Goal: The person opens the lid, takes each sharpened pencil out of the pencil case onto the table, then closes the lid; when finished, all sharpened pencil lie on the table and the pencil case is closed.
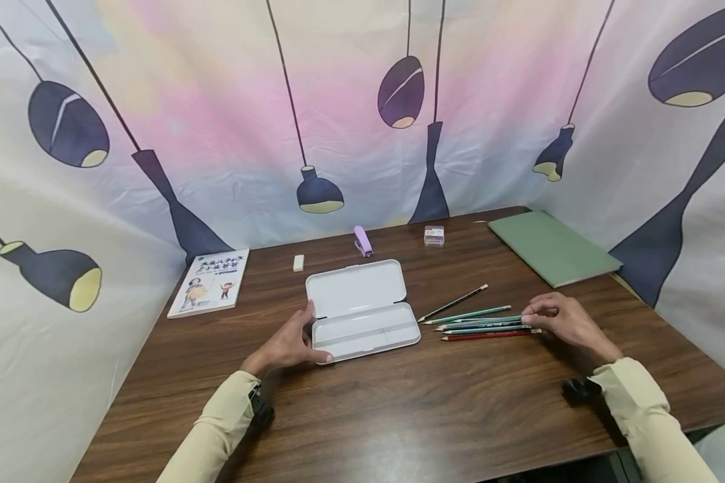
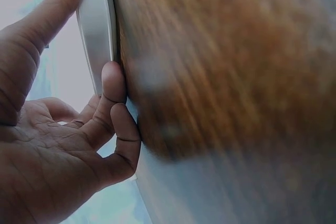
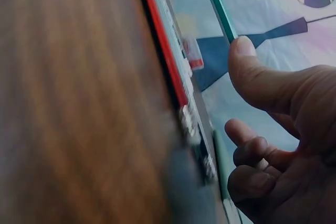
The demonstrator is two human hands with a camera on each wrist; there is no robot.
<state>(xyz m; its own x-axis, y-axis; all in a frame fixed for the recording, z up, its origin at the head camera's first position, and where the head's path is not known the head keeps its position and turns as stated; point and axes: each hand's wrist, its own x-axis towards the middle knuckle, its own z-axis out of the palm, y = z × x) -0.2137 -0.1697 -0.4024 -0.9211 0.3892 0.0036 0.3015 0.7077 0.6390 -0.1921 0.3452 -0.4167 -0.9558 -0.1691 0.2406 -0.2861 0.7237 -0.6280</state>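
Observation:
An open white pencil case [image 1: 358, 288] lies on the table, its lid folded back and its divided tray bare. My left hand [image 1: 285, 341] holds the case's left end; in the left wrist view the thumb [image 2: 52, 11] lies along its side. To the right, my right hand [image 1: 566, 323] pinches the end of a green pencil [image 3: 219, 9], which the right wrist view shows raised above the others. Below it several pencils [image 1: 486, 330] lie together, with a red pencil [image 1: 486, 336] nearest me. A dark pencil [image 1: 453, 303] lies at an angle behind them.
A white eraser [image 1: 299, 263], a purple stapler [image 1: 362, 241] and a small clear box [image 1: 433, 235] stand along the back. At the left lies a book [image 1: 210, 283], and a green folder [image 1: 552, 247] lies at the back right. A printed curtain [image 1: 350, 134] surrounds the table.

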